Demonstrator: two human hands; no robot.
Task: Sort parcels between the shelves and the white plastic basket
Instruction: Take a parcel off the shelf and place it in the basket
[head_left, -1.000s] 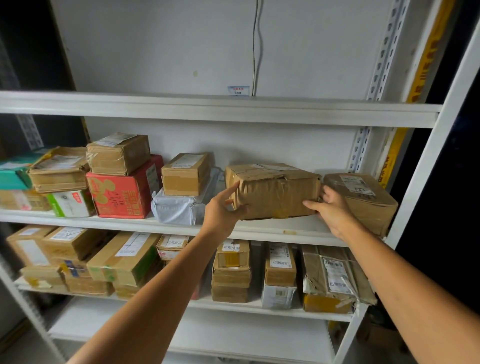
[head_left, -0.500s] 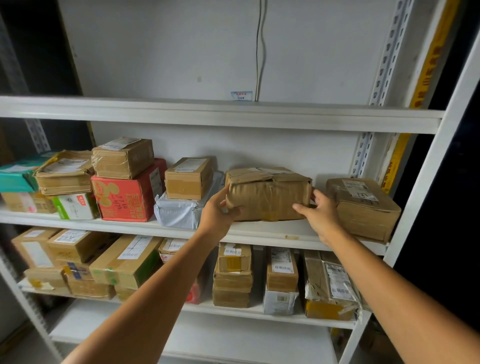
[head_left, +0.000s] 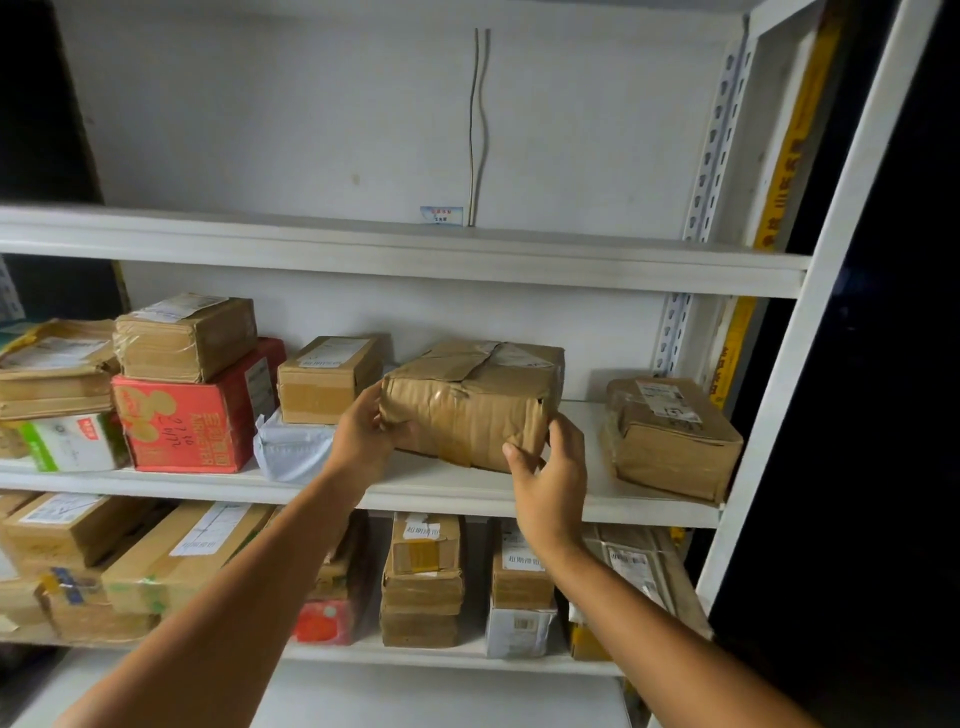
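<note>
Gripping the brown parcel (head_left: 470, 410) at both ends, your left hand (head_left: 363, 439) wraps its left edge and your right hand (head_left: 550, 480) curls round its near right corner. It sits on the middle shelf (head_left: 431, 488), between a small box (head_left: 327, 376) and a labelled box (head_left: 670, 436). Press both hands evenly, because the crumpled wrapping looks likely to slip.

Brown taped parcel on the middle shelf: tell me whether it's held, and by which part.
The parcel is held at both ends: left hand grips its left end, right hand its lower right corner.
</note>
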